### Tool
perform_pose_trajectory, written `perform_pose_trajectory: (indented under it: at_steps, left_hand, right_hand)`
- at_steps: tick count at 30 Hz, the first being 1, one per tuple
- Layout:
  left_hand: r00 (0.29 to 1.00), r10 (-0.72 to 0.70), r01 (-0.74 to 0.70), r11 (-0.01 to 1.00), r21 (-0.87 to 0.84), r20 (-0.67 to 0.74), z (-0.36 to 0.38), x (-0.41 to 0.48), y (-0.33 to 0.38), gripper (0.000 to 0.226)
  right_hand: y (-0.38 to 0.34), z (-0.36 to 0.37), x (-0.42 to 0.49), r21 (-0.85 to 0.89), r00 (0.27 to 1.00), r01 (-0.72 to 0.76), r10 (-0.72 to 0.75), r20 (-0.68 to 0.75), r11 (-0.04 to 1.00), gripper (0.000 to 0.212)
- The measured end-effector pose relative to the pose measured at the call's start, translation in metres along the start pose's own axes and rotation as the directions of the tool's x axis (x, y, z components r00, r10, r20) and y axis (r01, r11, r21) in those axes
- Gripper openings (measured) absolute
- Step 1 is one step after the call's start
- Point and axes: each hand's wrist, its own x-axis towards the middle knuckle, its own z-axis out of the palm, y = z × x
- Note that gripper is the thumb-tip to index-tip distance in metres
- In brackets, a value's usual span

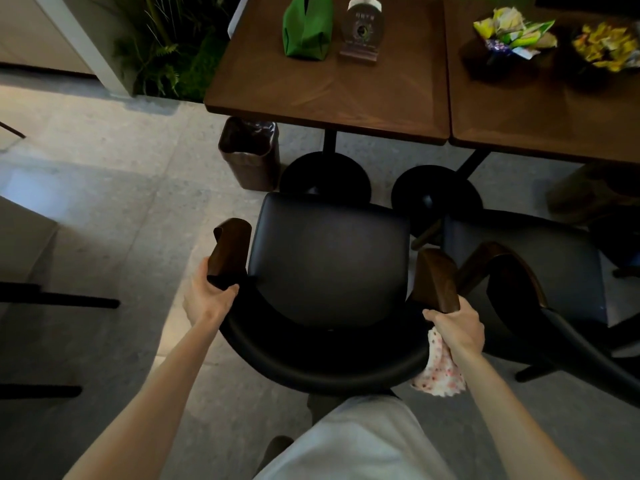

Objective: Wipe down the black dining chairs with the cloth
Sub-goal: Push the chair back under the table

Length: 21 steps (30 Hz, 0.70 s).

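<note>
A black dining chair point(329, 258) with a padded seat, curved black backrest and brown wooden armrests stands right in front of me, pulled back from the table. My left hand point(207, 296) grips the rear end of its left armrest point(230, 247). My right hand point(455, 327) grips the rear end of the right armrest point(436, 278) and also holds a white cloth with pink dots point(440, 368), which hangs down below the hand. A second black chair point(540, 271) stands close on the right.
Two brown wooden tables point(329, 91) stand ahead on black round bases point(325, 174). A green pouch point(306, 29), a small sign and bowls of wrappers point(512, 32) sit on them. A brown bin point(249, 150) stands under the left table. Plants are at the back left.
</note>
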Motion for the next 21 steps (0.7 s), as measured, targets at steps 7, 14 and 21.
perform_pose_trajectory:
  at_steps: [7, 14, 21]
  left_hand:
    - [1.000, -0.021, 0.021, 1.000, 0.000, -0.010, 0.006, 0.007, 0.013, 0.064]
    - [0.999, 0.000, -0.002, 0.999, 0.054, 0.036, 0.004, 0.003, 0.023, 0.064]
    - [0.985, 0.127, -0.156, 0.941, 0.301, 0.114, -0.006, -0.024, 0.021, 0.068]
  right_hand:
    - [-0.015, -0.005, 0.014, -0.016, 1.000, -0.004, 0.004, 0.022, 1.000, 0.050]
    - [-0.024, -0.012, 0.017, -0.049, 0.997, -0.027, 0.031, 0.069, 0.998, 0.057]
    - [-0.020, -0.038, -0.022, -0.112, 0.999, 0.006, 0.000, 0.052, 0.994, 0.063]
